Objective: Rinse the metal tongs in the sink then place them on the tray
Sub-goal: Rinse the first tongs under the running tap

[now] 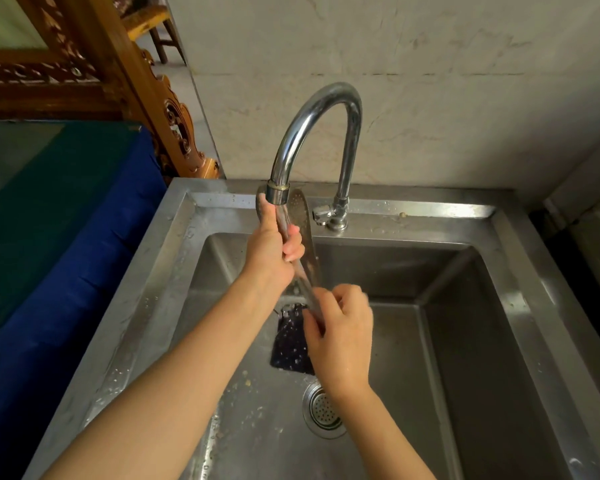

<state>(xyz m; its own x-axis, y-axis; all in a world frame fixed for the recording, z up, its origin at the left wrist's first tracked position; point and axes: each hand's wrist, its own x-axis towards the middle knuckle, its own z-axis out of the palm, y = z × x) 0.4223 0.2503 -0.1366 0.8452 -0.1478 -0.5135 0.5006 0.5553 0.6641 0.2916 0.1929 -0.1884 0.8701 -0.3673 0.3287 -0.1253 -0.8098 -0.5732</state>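
At the frame's centre, the left hand [272, 245] grips the upper blades of the tongs [303, 230] under the running tap [317, 133], while the right hand [340, 336] pinches their lower end above the sink [499, 323].

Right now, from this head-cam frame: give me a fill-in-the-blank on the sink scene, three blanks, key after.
1. The left hand grips the perforated metal tongs ____ the right hand.
2. The curved chrome faucet is turned ____.
3. The round drain strainer lies in the stainless steel sink beneath the ____ wrist.

Missing words: above; on; right
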